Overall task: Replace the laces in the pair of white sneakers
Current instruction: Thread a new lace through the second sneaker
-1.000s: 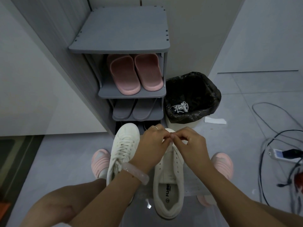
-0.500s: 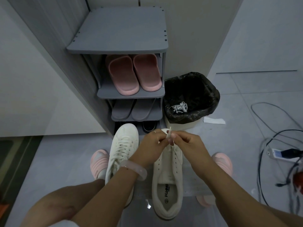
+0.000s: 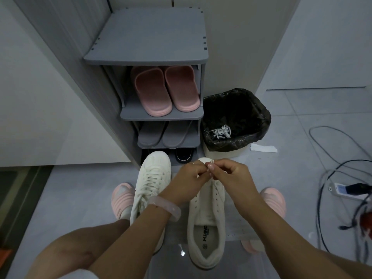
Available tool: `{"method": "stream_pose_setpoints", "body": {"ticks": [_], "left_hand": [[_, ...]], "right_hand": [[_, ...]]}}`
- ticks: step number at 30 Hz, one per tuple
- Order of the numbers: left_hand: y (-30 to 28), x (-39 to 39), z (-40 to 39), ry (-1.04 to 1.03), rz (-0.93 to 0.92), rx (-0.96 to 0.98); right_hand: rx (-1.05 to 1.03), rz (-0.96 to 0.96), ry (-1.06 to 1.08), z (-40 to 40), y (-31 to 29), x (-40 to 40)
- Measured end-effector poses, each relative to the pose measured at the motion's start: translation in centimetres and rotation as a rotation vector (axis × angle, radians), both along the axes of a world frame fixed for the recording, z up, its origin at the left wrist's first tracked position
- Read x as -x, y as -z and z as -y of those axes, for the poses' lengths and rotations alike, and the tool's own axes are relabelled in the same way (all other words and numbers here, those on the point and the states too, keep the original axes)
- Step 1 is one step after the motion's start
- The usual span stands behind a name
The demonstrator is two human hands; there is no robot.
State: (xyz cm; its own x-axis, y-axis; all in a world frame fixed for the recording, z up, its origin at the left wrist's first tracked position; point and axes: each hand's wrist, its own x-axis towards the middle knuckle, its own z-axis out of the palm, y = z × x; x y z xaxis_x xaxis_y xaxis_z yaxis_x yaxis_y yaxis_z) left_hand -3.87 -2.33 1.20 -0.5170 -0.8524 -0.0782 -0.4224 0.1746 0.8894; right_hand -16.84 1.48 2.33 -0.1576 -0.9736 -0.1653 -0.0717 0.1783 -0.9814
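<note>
- Your left hand (image 3: 188,178) and right hand (image 3: 229,174) meet over the toe of the right sneaker (image 3: 209,218), both pinching the thin white lace ends (image 3: 211,162) between thumb and fingertips.
- That right sneaker sits on the floor between your knees with bare eyelets showing and the printed insole open to view.
- The left sneaker (image 3: 151,188) stands just beside it, fully laced, your left forearm crossing over its heel.
- Both shoes look like soft white canvas or leather with rounded toes and chunky pale soles.
- A translucent pinkish bangle (image 3: 168,208) rides on your left wrist.
- Behind the shoes there's a grey shoe rack (image 3: 149,37) holding pink slippers (image 3: 165,89) and, one shelf down, grey slippers (image 3: 165,133).
- Right of the rack, a bin with a crinkly black bag (image 3: 235,119) holds a tangle of white laces (image 3: 221,131).
- Cables and a power strip (image 3: 346,190) sprawl on the tiles far right, well apart from the shoes.
</note>
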Motion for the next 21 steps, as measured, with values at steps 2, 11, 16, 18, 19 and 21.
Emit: {"method": "stream_pose_setpoints", "body": {"ticks": [2,11,16,18,19,21], "left_hand": [[0.1,0.0,0.0,0.019,0.008,-0.013],[1.0,-0.7,-0.7,-0.179,0.498,0.184],[2.9,-0.5,-4.7,0.547,0.5,0.453],[3.9,-0.9,-4.5,0.554,0.524,0.413],[4.2,-0.9,-4.5,0.547,0.516,0.384],[4.8,-0.7,-4.3,0.54,0.503,0.315]], "right_hand": [[-0.001,0.004,0.006,-0.1,0.1,-0.1],[-0.066,0.134,0.098,0.1,0.6,0.4],[-0.204,0.372,0.166,0.3,0.3,-0.3],[-0.196,0.309,0.152,0.2,-0.6,-1.2],[-0.157,0.253,0.141,0.3,-1.6,-1.3],[0.003,0.203,0.132,0.9,-4.5,-0.6]]}}
